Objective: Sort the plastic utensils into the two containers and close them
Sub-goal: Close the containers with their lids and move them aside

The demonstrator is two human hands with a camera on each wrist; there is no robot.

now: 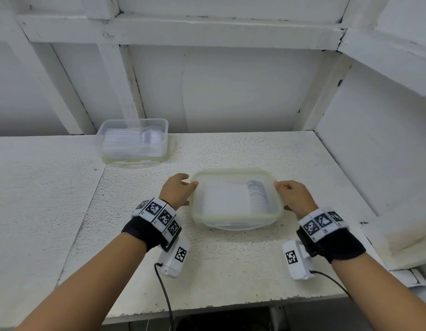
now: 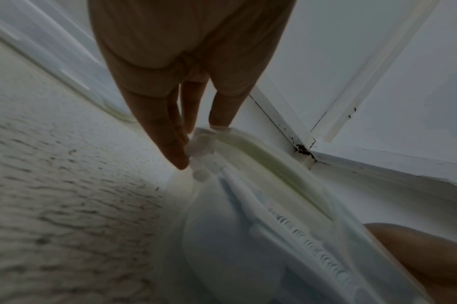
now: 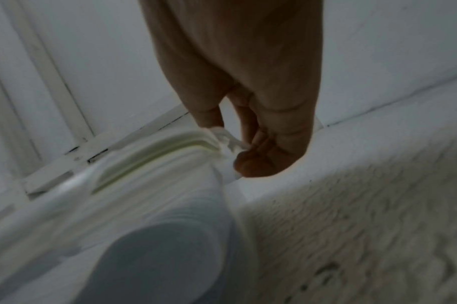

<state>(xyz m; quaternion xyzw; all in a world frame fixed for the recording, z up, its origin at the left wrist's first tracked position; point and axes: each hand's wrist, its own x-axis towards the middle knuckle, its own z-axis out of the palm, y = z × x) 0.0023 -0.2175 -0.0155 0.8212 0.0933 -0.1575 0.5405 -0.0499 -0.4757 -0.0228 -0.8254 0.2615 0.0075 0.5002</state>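
Both hands, left hand (image 1: 178, 191) and right hand (image 1: 293, 196), grip the near container's lid (image 1: 236, 174); no writing legible.

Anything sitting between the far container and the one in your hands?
No. In the head view only bare table separates the far container from the near container.

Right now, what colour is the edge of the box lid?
Pale yellow-green, on a clear lid. The head view shows it best.
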